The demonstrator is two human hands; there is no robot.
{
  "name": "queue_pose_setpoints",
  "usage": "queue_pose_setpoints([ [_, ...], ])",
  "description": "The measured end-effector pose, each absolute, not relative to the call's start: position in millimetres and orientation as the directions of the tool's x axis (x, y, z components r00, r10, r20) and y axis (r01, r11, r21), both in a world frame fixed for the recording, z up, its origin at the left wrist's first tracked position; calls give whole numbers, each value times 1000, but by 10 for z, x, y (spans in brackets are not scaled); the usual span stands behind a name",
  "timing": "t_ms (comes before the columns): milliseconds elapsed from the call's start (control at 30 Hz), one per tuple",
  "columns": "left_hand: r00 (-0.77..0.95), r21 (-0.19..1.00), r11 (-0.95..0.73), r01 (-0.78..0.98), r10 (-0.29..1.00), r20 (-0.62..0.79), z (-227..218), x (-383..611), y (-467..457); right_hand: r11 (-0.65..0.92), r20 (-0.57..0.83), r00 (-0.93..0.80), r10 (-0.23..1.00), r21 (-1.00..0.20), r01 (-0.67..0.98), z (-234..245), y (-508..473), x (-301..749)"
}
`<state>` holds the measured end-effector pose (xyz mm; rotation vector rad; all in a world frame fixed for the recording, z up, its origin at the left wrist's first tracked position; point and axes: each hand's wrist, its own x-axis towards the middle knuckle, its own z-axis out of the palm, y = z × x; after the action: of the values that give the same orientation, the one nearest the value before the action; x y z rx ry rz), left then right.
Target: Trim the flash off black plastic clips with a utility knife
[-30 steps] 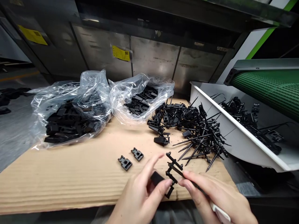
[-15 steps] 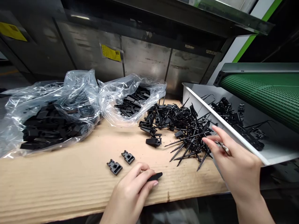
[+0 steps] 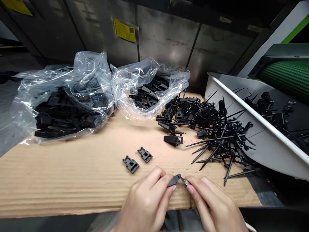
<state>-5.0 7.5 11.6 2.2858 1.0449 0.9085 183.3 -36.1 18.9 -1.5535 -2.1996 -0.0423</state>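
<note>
My left hand (image 3: 151,199) is closed, pinching a small black plastic part (image 3: 174,180) above the front edge of the cardboard. Opposite it, my right hand (image 3: 214,201) is closed around a small knife (image 3: 186,181); most of it is hidden by the fingers. The knife's thin tip meets the end of the plastic part. Two flat black clips, a nearer one (image 3: 131,164) and a farther one (image 3: 145,154), lie beyond my left hand. To the right spreads a pile of black plastic pieces with long thin stems (image 3: 217,138).
Two clear plastic bags, one at left (image 3: 29,96) and one at centre (image 3: 123,106), hold black parts. At right, a white bin (image 3: 272,125) contains more black pieces under a green conveyor belt (image 3: 287,74). Metal panels (image 3: 166,38) stand behind the cardboard-covered surface (image 3: 60,180).
My right hand has come down and left from beside the pile to meet my left hand. The knife tip now touches the plastic part. The view has shifted right and down.
</note>
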Motion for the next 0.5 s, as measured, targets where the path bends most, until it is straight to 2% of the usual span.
queue_pose_setpoints([
  [500, 488, 606, -622, 496, 777, 398, 119, -56, 69, 387, 357, -279, 891, -278, 879, 196, -362, 1836],
])
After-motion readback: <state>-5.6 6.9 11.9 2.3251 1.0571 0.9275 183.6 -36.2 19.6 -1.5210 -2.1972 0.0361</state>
